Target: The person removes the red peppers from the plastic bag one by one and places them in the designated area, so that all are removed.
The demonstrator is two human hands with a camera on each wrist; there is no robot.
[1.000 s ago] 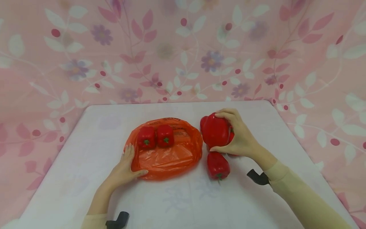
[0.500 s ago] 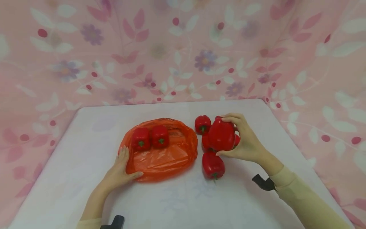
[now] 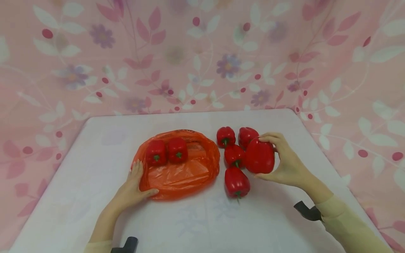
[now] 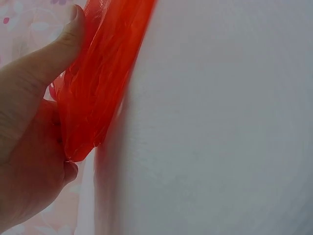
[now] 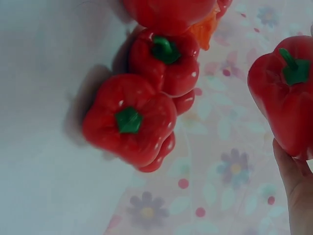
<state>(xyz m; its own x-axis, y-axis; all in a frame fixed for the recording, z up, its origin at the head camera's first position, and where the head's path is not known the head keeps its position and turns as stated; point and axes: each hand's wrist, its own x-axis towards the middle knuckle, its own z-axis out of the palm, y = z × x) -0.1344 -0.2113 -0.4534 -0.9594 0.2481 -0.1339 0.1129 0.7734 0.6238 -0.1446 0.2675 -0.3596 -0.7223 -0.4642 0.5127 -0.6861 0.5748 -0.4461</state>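
My right hand (image 3: 286,163) grips a red bell pepper (image 3: 261,156) from the side, thumb at the near end and fingers at the far end. In the right wrist view this bell pepper (image 5: 283,93) shows its green stem, with part of the hand below it. Beside it lie several more red bell peppers (image 3: 237,182) in a cluster. An orange plastic bag (image 3: 180,175) is spread with its mouth facing up, and two bell peppers (image 3: 156,153) lie in its left part. Fingers spread, my left hand (image 3: 131,188) rests against the bag's left rim, thumb along the front.
A white-covered table (image 3: 202,225) carries everything. Behind it hangs a pink floral cloth (image 3: 177,52), which also shows along both sides. The loose bell peppers stand close to the bag's right rim.
My right hand has carried its bell pepper to the right, away from the bag. Bell peppers it had covered now show. My left hand stays at the bag's rim.
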